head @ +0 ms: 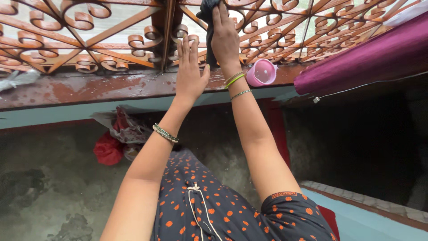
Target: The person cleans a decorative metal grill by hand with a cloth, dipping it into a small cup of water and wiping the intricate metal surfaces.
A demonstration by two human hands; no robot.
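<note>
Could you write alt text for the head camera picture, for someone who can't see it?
Seen from above, a person's right hand presses a dark cloth against an ornate brown window grille, while the left hand rests open by the wet sill. A pink cup stands on the sill beside a purple curtain.

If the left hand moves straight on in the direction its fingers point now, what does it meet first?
The left hand, flat and open, points up toward the window. It would most likely first meet the brown scrolled grille, near its centre post beside the dark cloth that the right hand presses. Depth is unclear.
</note>
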